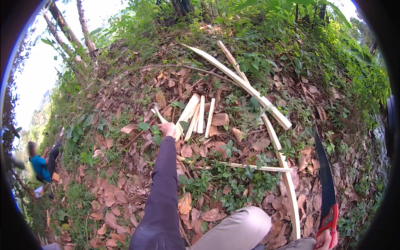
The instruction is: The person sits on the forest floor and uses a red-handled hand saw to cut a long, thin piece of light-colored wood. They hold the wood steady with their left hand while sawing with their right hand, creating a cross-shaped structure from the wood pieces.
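Note:
My left arm, in a dark sleeve, reaches out over the leaf litter. My left hand (168, 129) is closed around a thin pale wooden stick (159, 115), whose end pokes out past the fingers. Just right of it, several short split wood pieces (201, 114) lie side by side on the dry leaves. At the lower right, my right hand (324, 241) grips the red handle of a hand saw (326, 177). The saw's dark curved blade points away from me, upright in the picture. Only part of the right hand shows above the lower edge.
Two long pale wooden poles (237, 79) (283, 166) cross and are tied near a joint to my right. A thin strip (250, 167) lies across the nearer one. My bent knee (250, 225) is in front. A person in blue (40, 166) sits at far left.

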Motion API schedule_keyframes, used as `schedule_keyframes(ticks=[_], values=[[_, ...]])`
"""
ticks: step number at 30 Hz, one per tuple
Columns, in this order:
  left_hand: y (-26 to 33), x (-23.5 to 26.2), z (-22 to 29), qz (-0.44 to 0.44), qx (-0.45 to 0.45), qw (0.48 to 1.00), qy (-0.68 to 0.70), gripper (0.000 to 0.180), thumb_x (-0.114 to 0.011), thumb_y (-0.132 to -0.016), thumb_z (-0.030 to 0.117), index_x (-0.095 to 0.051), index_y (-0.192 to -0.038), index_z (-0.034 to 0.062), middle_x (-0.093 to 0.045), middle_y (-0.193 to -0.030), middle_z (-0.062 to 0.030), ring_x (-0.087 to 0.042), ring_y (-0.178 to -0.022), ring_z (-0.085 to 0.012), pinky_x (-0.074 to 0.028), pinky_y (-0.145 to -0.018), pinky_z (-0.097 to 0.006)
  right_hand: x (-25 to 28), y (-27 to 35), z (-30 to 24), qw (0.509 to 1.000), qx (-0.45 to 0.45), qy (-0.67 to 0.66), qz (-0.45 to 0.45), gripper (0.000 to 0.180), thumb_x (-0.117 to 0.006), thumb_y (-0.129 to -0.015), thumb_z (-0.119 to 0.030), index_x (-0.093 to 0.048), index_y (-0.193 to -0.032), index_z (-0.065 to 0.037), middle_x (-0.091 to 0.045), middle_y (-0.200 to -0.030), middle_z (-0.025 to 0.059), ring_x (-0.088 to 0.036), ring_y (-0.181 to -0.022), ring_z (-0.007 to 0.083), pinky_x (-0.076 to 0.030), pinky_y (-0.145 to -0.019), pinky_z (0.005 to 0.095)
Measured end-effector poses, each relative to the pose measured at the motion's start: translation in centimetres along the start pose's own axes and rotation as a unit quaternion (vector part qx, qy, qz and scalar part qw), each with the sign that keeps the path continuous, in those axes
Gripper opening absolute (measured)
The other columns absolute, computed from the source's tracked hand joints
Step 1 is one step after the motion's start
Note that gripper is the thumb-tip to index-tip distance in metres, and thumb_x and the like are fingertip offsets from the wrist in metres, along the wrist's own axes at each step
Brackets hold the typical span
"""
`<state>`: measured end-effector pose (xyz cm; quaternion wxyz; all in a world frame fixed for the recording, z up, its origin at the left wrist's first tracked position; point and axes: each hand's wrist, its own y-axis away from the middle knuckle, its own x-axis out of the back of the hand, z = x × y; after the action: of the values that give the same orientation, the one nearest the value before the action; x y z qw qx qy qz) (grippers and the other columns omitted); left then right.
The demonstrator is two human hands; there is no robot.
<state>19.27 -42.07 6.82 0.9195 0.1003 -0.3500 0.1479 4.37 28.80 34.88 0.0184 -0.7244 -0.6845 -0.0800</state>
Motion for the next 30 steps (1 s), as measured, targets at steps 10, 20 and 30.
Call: schedule_keyframes(ticks=[10,20,30], values=[[-6.0,-1.1,-2.5,-0.052,-0.071,0.992,-0.096,0.052,-0.055,-0.09,0.017,-0.036,-0.128,-0.0143,-0.059,-0.121,-0.0381,-0.06,-0.117,-0.0461,-0.047,-0.102,-0.048,1.0,-3.3,1.4,1.0,-0.008,-0.009,0.012,0.006,-0.062,-0.094,-0.007,-0.061,-0.09,-0.002,-0.045,-0.064,-0.0044,-0.036,-0.054,0.0058,-0.026,-0.05,0.0234],[-0.6,-1.4,-4.1,-0.047,-0.076,0.993,0.075,0.032,-0.068,-0.087,0.022,-0.046,-0.099,0.001,-0.061,-0.079,-0.012,-0.062,-0.07,-0.026,-0.049,-0.065,-0.039,-1.7,-5.3,2.4,0.999,-0.044,-0.028,0.012,0.006,-0.061,-0.093,-0.005,-0.064,-0.095,0.0,-0.041,-0.062,-0.0061,-0.035,-0.053,0.0049,-0.025,-0.049,0.0233],[22.7,2.4,-2.3,-0.417,0.051,0.87,0.257,0.023,-0.064,-0.099,0.025,-0.05,-0.102,0.0077,-0.055,-0.073,0.0005,-0.054,-0.049,-0.0093,-0.042,-0.041,-0.025,-1.1,-5.3,2.3,0.999,-0.012,-0.013,0.032,0.012,-0.062,-0.093,-0.006,-0.058,-0.082,-0.006,-0.041,-0.061,-0.0059,-0.035,-0.053,0.0055,-0.026,-0.049,0.024]])
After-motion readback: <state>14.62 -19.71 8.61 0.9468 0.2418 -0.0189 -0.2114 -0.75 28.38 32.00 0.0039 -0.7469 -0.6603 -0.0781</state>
